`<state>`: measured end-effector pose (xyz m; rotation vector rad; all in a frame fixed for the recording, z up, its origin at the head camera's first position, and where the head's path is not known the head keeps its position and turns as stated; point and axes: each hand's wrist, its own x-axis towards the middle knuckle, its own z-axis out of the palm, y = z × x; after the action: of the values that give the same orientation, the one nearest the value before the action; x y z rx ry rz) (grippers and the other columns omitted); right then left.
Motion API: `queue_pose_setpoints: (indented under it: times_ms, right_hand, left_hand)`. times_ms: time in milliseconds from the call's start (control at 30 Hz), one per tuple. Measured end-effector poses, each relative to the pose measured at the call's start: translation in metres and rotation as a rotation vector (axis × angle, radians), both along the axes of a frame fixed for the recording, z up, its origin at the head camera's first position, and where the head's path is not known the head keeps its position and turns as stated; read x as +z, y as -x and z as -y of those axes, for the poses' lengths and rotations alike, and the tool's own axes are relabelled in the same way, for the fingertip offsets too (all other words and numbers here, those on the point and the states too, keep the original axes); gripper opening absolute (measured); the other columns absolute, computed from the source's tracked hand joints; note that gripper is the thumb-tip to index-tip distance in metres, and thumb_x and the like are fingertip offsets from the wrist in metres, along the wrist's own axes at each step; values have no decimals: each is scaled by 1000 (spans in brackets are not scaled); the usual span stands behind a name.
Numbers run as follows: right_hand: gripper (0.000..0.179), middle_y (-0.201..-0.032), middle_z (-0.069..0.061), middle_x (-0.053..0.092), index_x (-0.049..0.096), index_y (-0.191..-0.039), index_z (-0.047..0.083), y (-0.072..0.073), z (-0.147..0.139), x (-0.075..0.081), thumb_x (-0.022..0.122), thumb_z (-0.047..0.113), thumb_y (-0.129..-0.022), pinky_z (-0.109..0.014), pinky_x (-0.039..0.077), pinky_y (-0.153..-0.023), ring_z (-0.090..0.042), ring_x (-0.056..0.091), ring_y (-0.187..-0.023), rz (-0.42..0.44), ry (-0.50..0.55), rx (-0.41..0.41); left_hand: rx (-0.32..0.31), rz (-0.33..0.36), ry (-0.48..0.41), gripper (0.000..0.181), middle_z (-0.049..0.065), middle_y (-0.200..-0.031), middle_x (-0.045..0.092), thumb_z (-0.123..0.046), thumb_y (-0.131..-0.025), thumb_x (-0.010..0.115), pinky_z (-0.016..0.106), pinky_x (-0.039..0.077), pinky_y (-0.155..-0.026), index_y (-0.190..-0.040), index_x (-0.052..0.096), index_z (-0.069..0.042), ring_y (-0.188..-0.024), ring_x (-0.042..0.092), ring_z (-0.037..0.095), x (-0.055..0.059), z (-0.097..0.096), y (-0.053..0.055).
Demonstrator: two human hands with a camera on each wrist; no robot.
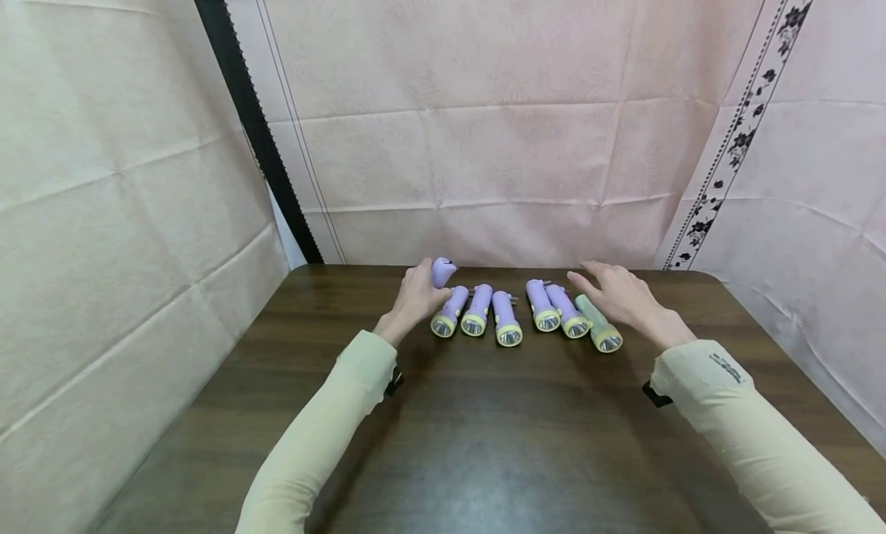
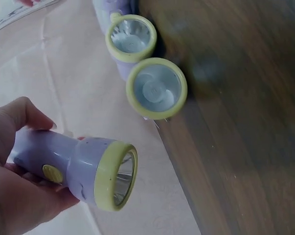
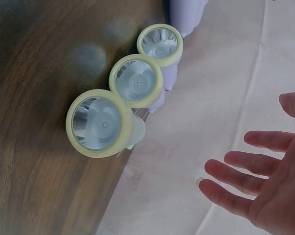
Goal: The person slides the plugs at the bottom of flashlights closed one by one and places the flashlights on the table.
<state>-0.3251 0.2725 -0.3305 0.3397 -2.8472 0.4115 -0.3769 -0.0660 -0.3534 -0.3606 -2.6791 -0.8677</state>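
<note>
My left hand (image 1: 415,297) grips a purple flashlight (image 2: 81,164) by its body, thumb on one side and fingers on the other. Its yellow rim and lens face outward in the left wrist view, and a yellow switch shows on its side. Right beside that hand, three purple flashlights (image 1: 476,311) lie on the table with their lenses toward me. To the right lie two more purple flashlights (image 1: 542,305) and a pale green flashlight (image 1: 597,322). Over the green one's outer side hovers my right hand (image 1: 619,294), fingers spread and holding nothing.
The flashlights lie on a dark brown wooden table (image 1: 471,442), toward its far edge. Behind it hangs a pale cloth (image 1: 484,157), with more cloth along the left (image 1: 138,211) and right sides. A black strip (image 1: 256,126) runs down the cloth at left.
</note>
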Motion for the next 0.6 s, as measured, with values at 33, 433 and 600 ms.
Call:
queue_pose_setpoints:
  times_ms: [33, 433, 600]
  right_hand:
    - [64, -142, -22, 49, 45, -141, 3, 0, 0, 0, 33, 52, -101, -65, 39, -97, -46, 46, -128, 4, 4, 1]
    - [62, -138, -20, 54, 50, -139, 7, -1, 9, 4, 34, 53, -101, -66, 37, -97, -44, 47, -128, 50, 62, 33]
    - [61, -135, -18, 57, 52, -138, 8, 1, 13, 5, 35, 53, -100, -64, 38, -97, -43, 49, -127, 50, 79, 51]
  left_hand:
    - [-23, 1, -29, 42, 16, -96, 66, -14, -75, 72, 41, 52, -75, -111, 51, -3, -86, 64, 32, 1, 0, 0]
    - [-272, 70, -198, 49, 23, -108, 61, -5, -82, 63, 34, 53, -75, -119, 32, -4, -93, 64, 29, 0, -3, -2]
    - [-327, 70, -189, 46, 20, -111, 61, -5, -82, 63, 35, 53, -77, -120, 37, -3, -95, 63, 29, 1, -5, -3]
